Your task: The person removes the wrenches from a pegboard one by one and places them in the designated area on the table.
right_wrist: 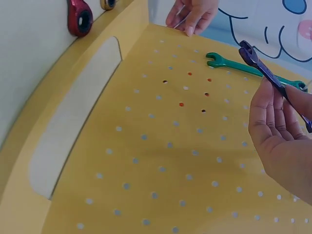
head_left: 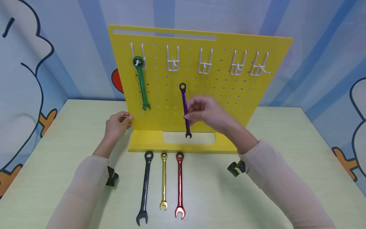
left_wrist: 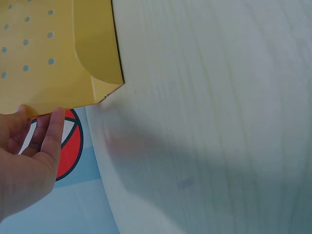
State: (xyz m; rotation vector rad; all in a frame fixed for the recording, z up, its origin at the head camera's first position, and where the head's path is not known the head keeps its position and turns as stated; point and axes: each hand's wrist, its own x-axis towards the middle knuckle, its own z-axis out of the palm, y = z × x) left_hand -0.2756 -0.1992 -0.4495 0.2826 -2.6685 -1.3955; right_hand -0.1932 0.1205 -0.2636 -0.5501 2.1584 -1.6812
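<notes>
My right hand (head_left: 210, 113) pinches a purple combination wrench (head_left: 184, 101) by its shank, ring end up, in front of the yellow pegboard (head_left: 206, 95). The right wrist view shows the purple wrench (right_wrist: 265, 70) between thumb and fingers. My left hand (head_left: 116, 125) grips the pegboard's left edge low down; in the left wrist view its fingertips (left_wrist: 57, 117) are right at that edge. A green wrench (head_left: 141, 84) hangs by its ring end on the leftmost white hook (head_left: 144, 57). Black (head_left: 145, 184), gold (head_left: 164, 181) and red (head_left: 180, 181) wrenches lie on the table before the board.
Several more white wire hooks line the board's upper part, among them one above the purple wrench (head_left: 172, 62) and one at the far right (head_left: 258, 66). The board's yellow base (head_left: 145, 140) stands on the pale wooden table (head_left: 271, 184). A printed blue curtain (head_left: 194, 14) hangs behind.
</notes>
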